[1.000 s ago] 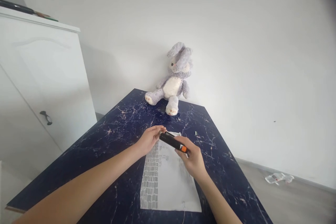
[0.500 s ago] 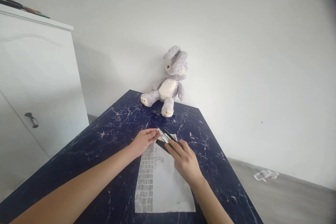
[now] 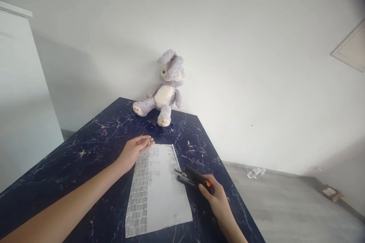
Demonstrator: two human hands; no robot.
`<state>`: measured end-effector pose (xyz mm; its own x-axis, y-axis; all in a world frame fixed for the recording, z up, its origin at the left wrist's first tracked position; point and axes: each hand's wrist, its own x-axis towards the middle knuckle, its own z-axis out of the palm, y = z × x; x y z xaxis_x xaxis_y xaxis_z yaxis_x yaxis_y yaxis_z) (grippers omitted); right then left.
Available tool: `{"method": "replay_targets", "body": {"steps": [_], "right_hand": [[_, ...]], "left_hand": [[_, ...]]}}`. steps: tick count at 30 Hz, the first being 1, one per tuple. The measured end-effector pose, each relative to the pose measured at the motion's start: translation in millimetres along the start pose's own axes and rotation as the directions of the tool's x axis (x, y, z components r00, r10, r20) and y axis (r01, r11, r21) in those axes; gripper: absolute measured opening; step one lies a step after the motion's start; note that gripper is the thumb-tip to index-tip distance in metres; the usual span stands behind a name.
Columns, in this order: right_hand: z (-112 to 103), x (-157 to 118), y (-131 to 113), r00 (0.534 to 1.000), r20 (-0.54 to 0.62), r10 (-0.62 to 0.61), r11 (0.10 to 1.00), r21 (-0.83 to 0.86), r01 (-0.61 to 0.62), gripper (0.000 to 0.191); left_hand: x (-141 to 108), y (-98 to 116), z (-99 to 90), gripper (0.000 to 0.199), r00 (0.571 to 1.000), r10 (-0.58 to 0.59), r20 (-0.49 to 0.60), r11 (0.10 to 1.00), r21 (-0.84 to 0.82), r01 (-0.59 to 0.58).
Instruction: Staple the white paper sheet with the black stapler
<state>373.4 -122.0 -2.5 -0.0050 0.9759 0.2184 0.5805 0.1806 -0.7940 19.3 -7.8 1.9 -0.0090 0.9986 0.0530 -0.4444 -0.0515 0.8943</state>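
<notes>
A white sheet of paper (image 3: 165, 201) lies on the dark blue marbled table (image 3: 94, 159), with a grey brick-like pattern down its left side and fainter marks along its right. My right hand (image 3: 218, 195) grips the rear of a black stapler (image 3: 196, 176) with an orange spot; its jaws are spread apart over the paper's right edge. Near the paper's far left corner, my left hand (image 3: 132, 152) pinches a small grey piece (image 3: 148, 142), too small to make out for sure. Another tiny light piece (image 3: 188, 142) rests on the table beyond the paper.
At the table's far end a grey plush rabbit (image 3: 165, 97) sits against the wall. To the left stands a white cabinet (image 3: 25, 95). On the floor to the right lie a clear plastic wrapper (image 3: 256, 173) and a brown package (image 3: 330, 191).
My hands have parted: the right drew the stapler right and nearer me, while the left keeps near the paper's far edge with the small grey piece. The view has turned right.
</notes>
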Motion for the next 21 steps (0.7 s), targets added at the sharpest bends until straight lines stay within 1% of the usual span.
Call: {"method": "replay_targets", "body": {"steps": [2, 4, 6, 8, 9, 10, 11, 13, 14, 16, 17, 18, 19, 21], "right_hand": [[-13.6, -2.5, 4.2, 0.998, 0.062, -0.015, 0.998, -0.055, 0.019, 0.032], [-28.2, 7.2, 2.9, 0.986, 0.162, -0.044, 0.994, -0.087, 0.059, 0.033], [-39.9, 30.5, -2.8, 0.975, 0.211, -0.073, 0.991, -0.093, 0.094, 0.036], [-42.8, 66.0, -10.5, 0.986, 0.138, -0.093, 0.985, -0.13, 0.111, 0.034], [-39.8, 87.0, -14.0, 0.979, 0.168, -0.113, 0.972, -0.187, 0.144, 0.032], [-34.1, 108.9, -16.6, 0.966, 0.23, -0.12, 0.951, -0.253, 0.179, 0.03], [-26.0, 130.5, -17.9, 0.96, 0.254, -0.12, 0.927, -0.316, 0.2, 0.028], [-6.2, 169.0, -14.9, 0.963, 0.235, -0.133, 0.877, -0.424, 0.224, 0.031], [3.8, 184.2, -10.5, 0.957, 0.25, -0.144, 0.858, -0.451, 0.247, 0.036], [20.6, 205.2, 3.0, 0.939, 0.299, -0.168, 0.83, -0.472, 0.298, 0.04], [26.4, 211.9, 11.1, 0.931, 0.32, -0.174, 0.819, -0.478, 0.317, 0.035], [30.3, 217.0, 18.9, 0.933, 0.325, -0.157, 0.816, -0.489, 0.307, 0.027], [32.4, 220.9, 25.4, 0.943, 0.311, -0.117, 0.819, -0.507, 0.269, 0.022], [33.3, 226.0, 30.3, 0.95, 0.302, -0.083, 0.809, -0.536, 0.241, 0.022]], "left_hand": [[0.2, -1.3, -0.6, 0.035, 1.0, -0.005, 0.016, 1.0, -0.001, 0.005], [-0.5, -1.3, -0.3, 0.039, 0.999, -0.017, 0.031, 1.0, 0.008, 0.017], [-1.5, -1.2, 0.9, 0.043, 0.999, -0.026, 0.047, 0.999, 0.03, 0.025], [-1.8, -2.3, 2.3, 0.044, 0.998, -0.03, 0.062, 0.997, 0.067, 0.025], [-1.6, -3.4, 2.8, 0.044, 0.997, -0.031, 0.069, 0.996, 0.086, 0.025], [-1.3, -4.6, 3.1, 0.043, 0.997, -0.031, 0.076, 0.994, 0.104, 0.023], [-1.0, -5.7, 3.2, 0.042, 0.996, -0.03, 0.081, 0.992, 0.122, 0.02], [-1.1, -7.1, 2.7, 0.042, 0.995, -0.023, 0.095, 0.989, 0.148, 0.009], [-1.8, -7.2, 2.2, 0.042, 0.995, -0.018, 0.102, 0.988, 0.152, 0.002], [-4.1, -6.5, 1.4, 0.043, 0.994, -0.009, 0.112, 0.992, 0.124, -0.005], [-5.4, -5.8, 1.0, 0.043, 0.994, -0.009, 0.109, 0.995, 0.095, -0.001], [-6.4, -5.1, 0.7, 0.042, 0.995, -0.016, 0.097, 0.998, 0.065, 0.01], [-7.1, -4.4, 0.3, 0.04, 0.996, -0.021, 0.087, 0.999, 0.037, 0.018], [-7.5, -2.7, -0.5, 0.037, 0.997, -0.033, 0.066, 0.999, -0.021, 0.035]]}}
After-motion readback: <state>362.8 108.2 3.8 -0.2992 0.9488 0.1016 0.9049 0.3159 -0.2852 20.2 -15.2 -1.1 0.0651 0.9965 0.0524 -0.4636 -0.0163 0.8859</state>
